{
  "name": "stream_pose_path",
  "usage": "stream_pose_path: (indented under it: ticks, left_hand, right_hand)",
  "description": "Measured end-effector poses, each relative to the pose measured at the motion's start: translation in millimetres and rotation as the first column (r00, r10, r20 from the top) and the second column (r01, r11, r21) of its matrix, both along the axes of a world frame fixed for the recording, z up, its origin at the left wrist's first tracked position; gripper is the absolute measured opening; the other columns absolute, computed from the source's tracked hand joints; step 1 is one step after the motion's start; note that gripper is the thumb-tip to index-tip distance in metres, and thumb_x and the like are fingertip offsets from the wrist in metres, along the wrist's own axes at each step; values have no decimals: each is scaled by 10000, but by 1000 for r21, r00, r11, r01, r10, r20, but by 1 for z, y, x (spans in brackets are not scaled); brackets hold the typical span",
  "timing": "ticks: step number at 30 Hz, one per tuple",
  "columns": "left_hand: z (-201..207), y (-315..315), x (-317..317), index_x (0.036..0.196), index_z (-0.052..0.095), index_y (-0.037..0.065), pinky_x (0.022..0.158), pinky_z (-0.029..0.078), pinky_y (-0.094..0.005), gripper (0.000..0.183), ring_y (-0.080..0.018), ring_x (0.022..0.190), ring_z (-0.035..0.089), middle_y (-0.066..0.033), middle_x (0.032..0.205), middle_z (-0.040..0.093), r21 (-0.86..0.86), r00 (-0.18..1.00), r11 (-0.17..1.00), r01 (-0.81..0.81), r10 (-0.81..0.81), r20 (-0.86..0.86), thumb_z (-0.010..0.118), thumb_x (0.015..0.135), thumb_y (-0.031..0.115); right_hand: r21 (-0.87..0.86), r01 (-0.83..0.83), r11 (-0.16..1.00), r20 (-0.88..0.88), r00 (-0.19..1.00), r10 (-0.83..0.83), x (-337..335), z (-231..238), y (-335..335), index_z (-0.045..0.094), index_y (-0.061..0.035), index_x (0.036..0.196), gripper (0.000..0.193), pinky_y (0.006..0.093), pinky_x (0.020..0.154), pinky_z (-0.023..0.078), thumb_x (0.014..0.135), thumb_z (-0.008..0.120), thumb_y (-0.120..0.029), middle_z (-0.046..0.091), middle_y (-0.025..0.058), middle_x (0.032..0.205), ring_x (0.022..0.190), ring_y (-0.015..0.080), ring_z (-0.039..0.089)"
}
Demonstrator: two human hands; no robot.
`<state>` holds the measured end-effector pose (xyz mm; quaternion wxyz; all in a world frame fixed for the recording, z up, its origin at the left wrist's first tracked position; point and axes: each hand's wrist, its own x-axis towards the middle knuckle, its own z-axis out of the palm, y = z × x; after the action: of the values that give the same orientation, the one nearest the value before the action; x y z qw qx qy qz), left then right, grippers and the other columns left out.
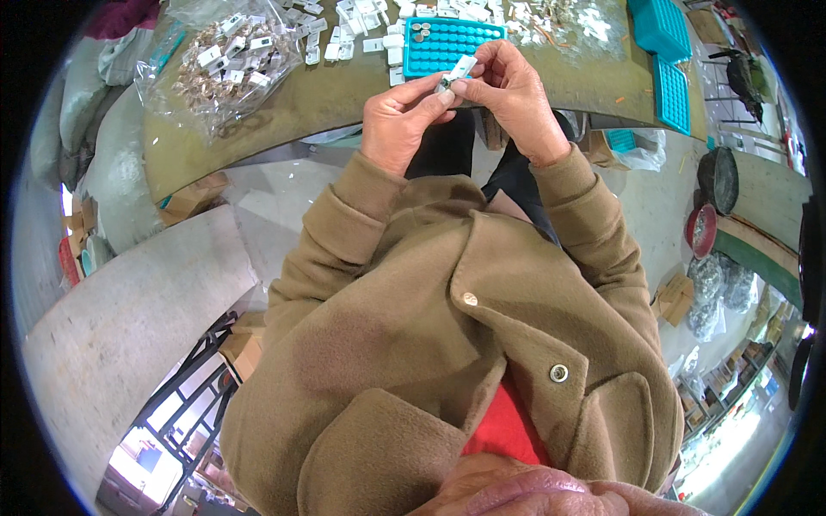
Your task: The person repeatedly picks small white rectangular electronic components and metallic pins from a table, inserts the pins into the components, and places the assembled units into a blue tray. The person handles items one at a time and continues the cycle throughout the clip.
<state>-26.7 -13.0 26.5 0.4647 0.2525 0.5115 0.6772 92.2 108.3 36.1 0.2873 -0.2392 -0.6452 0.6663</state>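
At twelve o'clock of our hands, the teal tray and scattered white pieces crowded the table; bare tabletop lay open toward nine.

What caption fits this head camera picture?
Both hands, left hand and right hand, pinch a small white part above a turquoise grid tray.

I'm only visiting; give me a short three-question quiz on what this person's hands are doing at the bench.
1. True or false: both hands pinch one small white piece.
2. The teal grid tray lies: A) beyond the hands, B) on the floor.
3. What holds the heap of small parts at the table's left end?

Key: 1 true. 2 A. 3 a clear plastic bag.
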Motion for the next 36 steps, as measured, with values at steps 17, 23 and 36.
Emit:
stream_pose_path:
  ticks: [17,23,36]
  left_hand:
    - [-6,-7,-1,1143,569,59,561,549,-167,196,-111,856,675,-126,1018,654,-25,608,975,219,-116,785,530,986,170]
    - [-8,-5,5,1124,568,74,430,409,-139,184,-33,671,589,-118,988,648,26,418,971,239,-127,900,556,976,183]
    - [-7,-3,21,1098,554,105,423,319,-123,253,19,570,431,35,896,590,-50,538,947,317,-136,832,559,974,325]
  right_hand:
    - [-309,-181,934,-53,983,173,14,2,-13,669,8,1107,284,217,720,488,987,540,-215,653,4,905,784,55,571]
    - [-436,-179,882,-118,983,141,18,-5,-7,649,84,1094,268,259,820,516,943,576,-125,673,104,1035,904,134,632]
    - [828,82,555,-36,995,-94,40,-12,-9,691,-85,1058,280,343,765,531,779,705,-117,685,88,943,862,251,638]
